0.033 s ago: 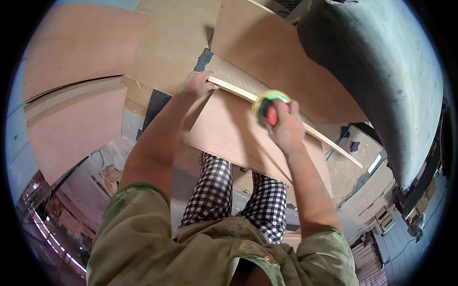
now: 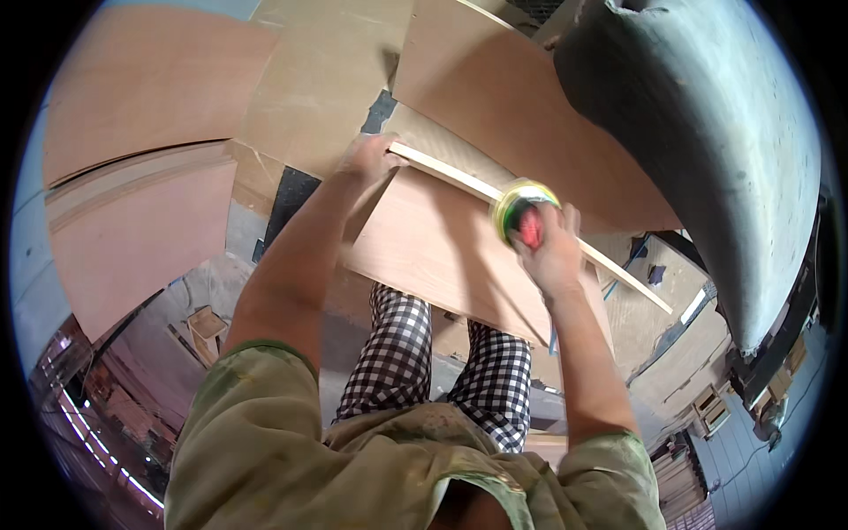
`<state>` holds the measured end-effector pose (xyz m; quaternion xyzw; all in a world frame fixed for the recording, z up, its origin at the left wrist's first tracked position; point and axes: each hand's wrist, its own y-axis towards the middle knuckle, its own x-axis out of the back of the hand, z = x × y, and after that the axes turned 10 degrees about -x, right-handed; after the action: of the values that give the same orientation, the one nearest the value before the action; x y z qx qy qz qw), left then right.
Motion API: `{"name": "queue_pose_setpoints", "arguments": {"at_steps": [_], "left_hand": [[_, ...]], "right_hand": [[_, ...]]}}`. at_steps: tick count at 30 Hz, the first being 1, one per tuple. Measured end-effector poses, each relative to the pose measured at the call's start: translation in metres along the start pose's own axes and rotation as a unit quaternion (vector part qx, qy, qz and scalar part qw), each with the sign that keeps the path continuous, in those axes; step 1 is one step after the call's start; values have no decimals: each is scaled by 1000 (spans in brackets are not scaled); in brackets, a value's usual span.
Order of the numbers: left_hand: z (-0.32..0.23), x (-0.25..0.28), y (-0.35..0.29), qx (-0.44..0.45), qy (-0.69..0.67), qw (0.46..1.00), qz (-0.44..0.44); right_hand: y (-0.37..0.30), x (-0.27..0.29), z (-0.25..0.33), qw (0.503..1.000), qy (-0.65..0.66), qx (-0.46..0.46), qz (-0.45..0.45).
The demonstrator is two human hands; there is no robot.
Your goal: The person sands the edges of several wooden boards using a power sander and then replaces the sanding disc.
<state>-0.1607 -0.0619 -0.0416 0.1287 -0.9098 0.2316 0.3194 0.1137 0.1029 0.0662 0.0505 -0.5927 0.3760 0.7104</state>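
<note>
Left hand (image 2: 371,159) has fingers clamped on the wooden strip (image 2: 446,173) along the board's (image 2: 424,230) far edge, apparently steadying it. Right hand (image 2: 556,254) has fingers wrapped about a blurred round tool (image 2: 529,226) there, presumably for control.

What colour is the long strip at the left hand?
The strip is pale cream; head view shows best.

Head view, looking steeply down at the wooden strip (image 2: 444,170)
The fisheye camera faces down from above the strip's near side, fairly close, its wide view spanning from the shirt (image 2: 380,473), nearer than the strip, to the large board (image 2: 521,115) beyond it.
</note>
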Motion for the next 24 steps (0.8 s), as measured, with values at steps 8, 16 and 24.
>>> {"name": "queue_pose_setpoints", "arguments": {"at_steps": [8,16,24], "left_hand": [[14,-9,-2,-86,-89,991,-44],[-3,4,-9,-50,58,996,33],[-74,1,19,-167,343,912,147]], "right_hand": [[26,1,50,997,68,-6,41],[23,10,20,997,54,-53,24],[1,10,-1,994,65,-91,-2]]}}
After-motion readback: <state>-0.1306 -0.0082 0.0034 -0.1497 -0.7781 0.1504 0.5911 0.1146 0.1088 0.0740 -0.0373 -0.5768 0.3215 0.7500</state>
